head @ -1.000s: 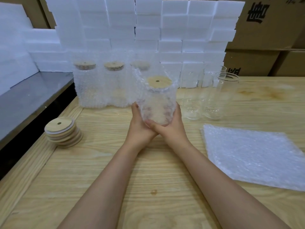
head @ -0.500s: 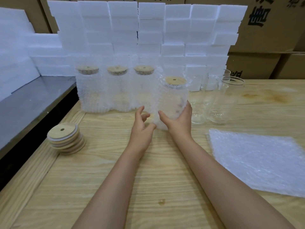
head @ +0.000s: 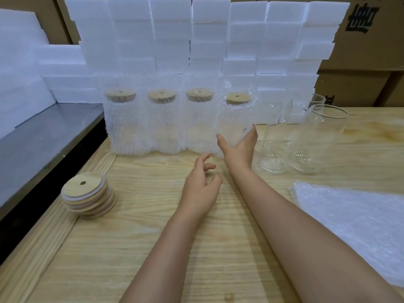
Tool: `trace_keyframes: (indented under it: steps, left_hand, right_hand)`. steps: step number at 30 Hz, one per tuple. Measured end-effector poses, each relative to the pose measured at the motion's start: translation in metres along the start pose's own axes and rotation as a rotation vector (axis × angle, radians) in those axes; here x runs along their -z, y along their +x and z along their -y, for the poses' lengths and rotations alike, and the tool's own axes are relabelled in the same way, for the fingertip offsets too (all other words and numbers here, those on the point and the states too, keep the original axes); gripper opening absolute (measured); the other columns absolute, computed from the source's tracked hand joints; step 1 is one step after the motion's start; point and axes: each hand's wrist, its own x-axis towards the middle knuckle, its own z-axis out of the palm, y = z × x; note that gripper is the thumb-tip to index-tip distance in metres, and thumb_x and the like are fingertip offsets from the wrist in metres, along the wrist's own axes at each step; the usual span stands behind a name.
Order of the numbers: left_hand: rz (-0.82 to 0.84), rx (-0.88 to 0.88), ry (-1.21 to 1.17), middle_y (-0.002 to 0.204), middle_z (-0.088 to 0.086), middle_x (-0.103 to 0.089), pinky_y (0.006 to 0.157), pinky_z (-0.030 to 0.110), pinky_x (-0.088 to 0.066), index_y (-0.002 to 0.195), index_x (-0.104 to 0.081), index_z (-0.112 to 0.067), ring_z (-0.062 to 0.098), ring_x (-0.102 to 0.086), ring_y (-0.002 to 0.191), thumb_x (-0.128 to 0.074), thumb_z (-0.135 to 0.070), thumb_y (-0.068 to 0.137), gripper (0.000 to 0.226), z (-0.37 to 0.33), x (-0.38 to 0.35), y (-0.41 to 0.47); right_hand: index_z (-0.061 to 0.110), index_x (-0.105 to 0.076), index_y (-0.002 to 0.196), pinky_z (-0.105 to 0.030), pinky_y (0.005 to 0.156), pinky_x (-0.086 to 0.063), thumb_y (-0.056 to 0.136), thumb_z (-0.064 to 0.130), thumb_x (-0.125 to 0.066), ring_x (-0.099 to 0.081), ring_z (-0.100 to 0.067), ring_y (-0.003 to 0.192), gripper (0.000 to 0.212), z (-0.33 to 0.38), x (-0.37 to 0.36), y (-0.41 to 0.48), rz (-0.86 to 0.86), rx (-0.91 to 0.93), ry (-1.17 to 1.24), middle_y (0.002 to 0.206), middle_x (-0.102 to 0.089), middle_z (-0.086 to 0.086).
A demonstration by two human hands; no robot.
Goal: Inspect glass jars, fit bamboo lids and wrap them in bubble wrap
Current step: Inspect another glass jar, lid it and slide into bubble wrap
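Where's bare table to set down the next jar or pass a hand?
Free: wood between lid stack and wrap sheets, crossed only by the arms; also the far-right table beyond the bare jars. Crowded: back row, wrapped jars packed up to the bare jars, right hand on the last.

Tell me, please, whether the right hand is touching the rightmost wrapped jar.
Touching. The head view shows the right hand pressed against the wrapped jar near its base, thumb and fingers spread either side.
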Motion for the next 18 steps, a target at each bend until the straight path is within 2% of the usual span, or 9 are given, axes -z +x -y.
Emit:
trace_keyframes:
  steps: [5, 8, 10, 12, 13, 15, 16, 18]
  left_hand:
    - [0.008, 0.0, 0.013, 0.113, -0.015, -0.058, 0.067, 0.015, -0.045, 0.134, -0.04, -0.038, -0.014, -0.055, 0.074, -0.055, -0.013, 0.089, 0.053, -0.001, 0.0, -0.001]
    - [0.007, 0.003, 0.004, 0.115, -0.012, -0.059, 0.074, 0.018, -0.046, 0.131, -0.038, -0.04, -0.006, -0.059, 0.088, -0.058, -0.013, 0.088, 0.054, -0.002, 0.0, 0.0]
    - [0.006, 0.005, -0.002, 0.116, -0.01, -0.059, 0.083, 0.024, -0.048, 0.134, -0.037, -0.037, 0.004, -0.06, 0.1, -0.059, -0.014, 0.088, 0.056, -0.002, 0.0, -0.001]
    - [0.005, 0.001, 0.005, 0.116, -0.01, -0.058, 0.089, 0.027, -0.047, 0.139, -0.035, -0.033, 0.007, -0.059, 0.103, -0.06, -0.015, 0.088, 0.06, -0.004, -0.001, -0.001]
    - [0.005, -0.003, 0.009, 0.116, -0.01, -0.057, 0.089, 0.027, -0.047, 0.14, -0.034, -0.031, 0.005, -0.058, 0.102, -0.06, -0.015, 0.088, 0.061, -0.004, -0.001, -0.001]
    - [0.008, -0.008, 0.014, 0.116, -0.01, -0.057, 0.088, 0.026, -0.047, 0.141, -0.033, -0.031, 0.005, -0.058, 0.101, -0.06, -0.014, 0.088, 0.062, -0.005, -0.001, -0.002]
    - [0.009, -0.008, 0.017, 0.116, -0.01, -0.057, 0.089, 0.027, -0.047, 0.141, -0.033, -0.031, 0.006, -0.058, 0.102, -0.059, -0.014, 0.088, 0.061, -0.005, -0.001, -0.002]
    - [0.009, -0.005, 0.021, 0.116, -0.01, -0.057, 0.09, 0.027, -0.046, 0.141, -0.033, -0.031, 0.008, -0.057, 0.105, -0.059, -0.014, 0.088, 0.061, -0.005, -0.001, -0.002]
  right_hand:
    - [0.013, -0.011, 0.151, -0.018, 0.102, -0.02, 0.08, 0.031, -0.076, -0.022, -0.018, 0.142, 0.099, 0.003, -0.001, 0.003, 0.026, -0.026, -0.017, 0.155, -0.019, -0.005]
    - [0.021, 0.0, 0.153, -0.015, 0.103, -0.012, 0.076, 0.032, -0.08, -0.011, -0.012, 0.146, 0.112, 0.009, 0.008, 0.0, 0.086, -0.002, -0.012, 0.16, -0.007, 0.0]
    - [0.023, 0.004, 0.153, -0.008, 0.103, -0.006, 0.074, 0.036, -0.08, -0.004, -0.009, 0.146, 0.117, 0.018, 0.016, -0.006, 0.084, 0.084, -0.043, 0.161, -0.001, 0.001]
    - [0.019, 0.0, 0.153, 0.003, 0.1, -0.003, 0.079, 0.038, -0.076, -0.002, -0.008, 0.145, 0.108, 0.031, 0.024, -0.013, 0.013, 0.237, -0.062, 0.161, -0.001, -0.003]
    - [0.015, -0.006, 0.153, 0.003, 0.102, -0.004, 0.083, 0.035, -0.073, -0.004, -0.01, 0.145, 0.099, 0.038, 0.028, -0.015, -0.028, 0.332, -0.067, 0.16, -0.005, -0.006]
    - [0.009, -0.022, 0.15, -0.013, 0.112, -0.012, 0.09, 0.026, -0.063, -0.018, -0.021, 0.143, 0.075, 0.054, 0.035, -0.016, -0.092, 0.522, -0.147, 0.157, -0.021, -0.009]
    - [0.009, -0.031, 0.147, -0.023, 0.11, -0.017, 0.091, 0.022, -0.059, -0.027, -0.025, 0.138, 0.064, 0.063, 0.039, -0.013, -0.119, 0.586, -0.25, 0.152, -0.033, -0.007]
    - [0.014, -0.047, 0.139, -0.031, 0.097, -0.02, 0.088, 0.019, -0.056, -0.039, -0.027, 0.124, 0.053, 0.077, 0.045, -0.003, -0.116, 0.651, -0.511, 0.136, -0.053, 0.002]
